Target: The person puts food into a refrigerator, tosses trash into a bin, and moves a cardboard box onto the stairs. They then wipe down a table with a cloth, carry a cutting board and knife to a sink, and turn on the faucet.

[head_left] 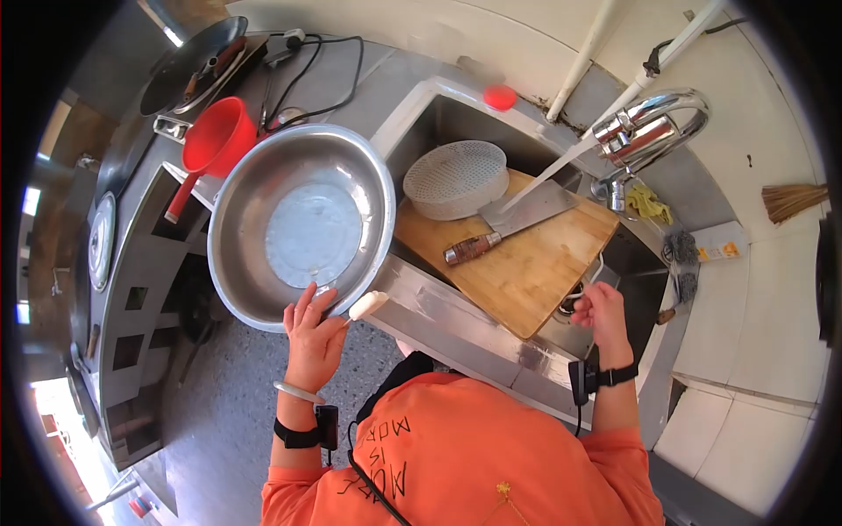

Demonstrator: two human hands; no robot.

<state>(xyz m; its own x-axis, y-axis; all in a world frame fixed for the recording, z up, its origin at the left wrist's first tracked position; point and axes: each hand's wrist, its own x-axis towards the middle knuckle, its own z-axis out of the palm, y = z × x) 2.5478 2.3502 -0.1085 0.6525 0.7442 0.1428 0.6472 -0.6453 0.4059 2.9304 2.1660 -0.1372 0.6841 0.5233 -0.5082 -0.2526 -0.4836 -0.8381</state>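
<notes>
My left hand [311, 337] grips the near rim of a wide steel basin [373, 188], its fingers over the edge. A small rounded white thing [368, 305] sticks out beside that hand; its kind is unclear. My right hand [601, 309] is closed, fingers curled, over the right sink bowl near a thin white loop [598, 269]. Whether it holds anything is hidden. A wooden cutting board [526, 272] lies across the sink, bearing a cleaver [535, 213] with a brown handle. A white perforated colander [456, 175] sits at the board's far left edge.
A chrome faucet [636, 140] stands behind the sink, with a pale streak like running water below it. A red dipper [215, 140], a black cable [351, 83] and a wok [189, 66] are on the left. A yellow cloth [647, 203] and steel scrubber [680, 248] lie right.
</notes>
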